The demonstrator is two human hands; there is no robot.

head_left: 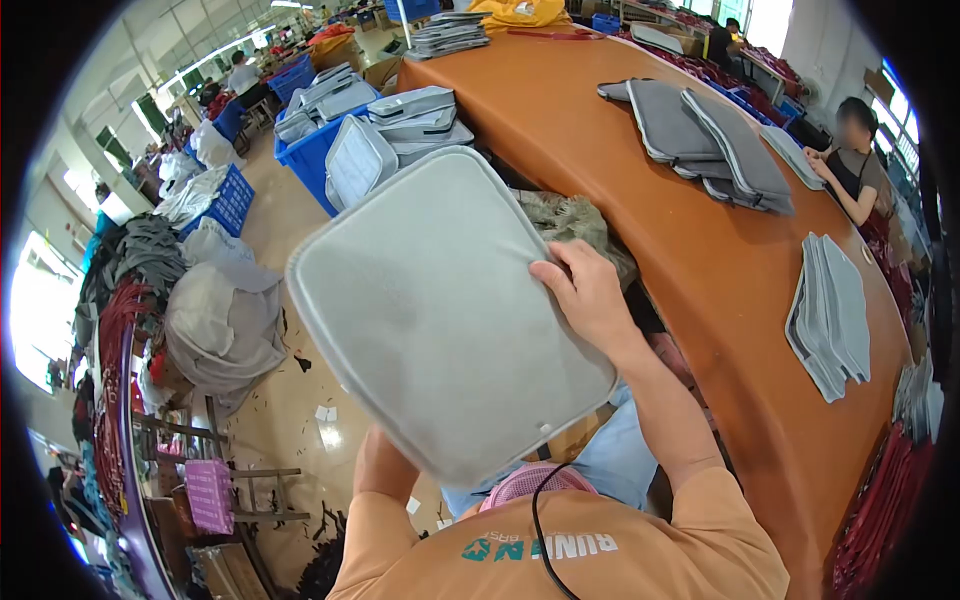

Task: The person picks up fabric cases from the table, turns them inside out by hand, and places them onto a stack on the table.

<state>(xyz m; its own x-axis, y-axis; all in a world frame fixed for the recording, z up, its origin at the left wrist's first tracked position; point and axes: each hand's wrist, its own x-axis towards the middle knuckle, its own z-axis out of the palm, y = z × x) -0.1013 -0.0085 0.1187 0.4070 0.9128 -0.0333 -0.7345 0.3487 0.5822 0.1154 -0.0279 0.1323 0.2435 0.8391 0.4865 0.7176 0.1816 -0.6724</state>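
A light grey padded sleeve point(440, 300), like a laptop sleeve with rounded corners and a piped edge, is held up tilted in front of my body. My right hand point(585, 297) grips its right edge, with the thumb lying on the front face. A small pale tab point(545, 428) shows near the lower edge. My left forearm point(386, 465) goes up behind the sleeve's lower left side, so the left hand and its fingers are hidden.
To my right is a brown-covered table point(700, 330) with dark grey sleeves point(700, 140) and a light grey stack point(830, 310). A blue crate point(305, 165) of grey sleeves stands ahead. A person point(855, 165) handles a grey piece across the table. A pink box point(209, 495) sits left.
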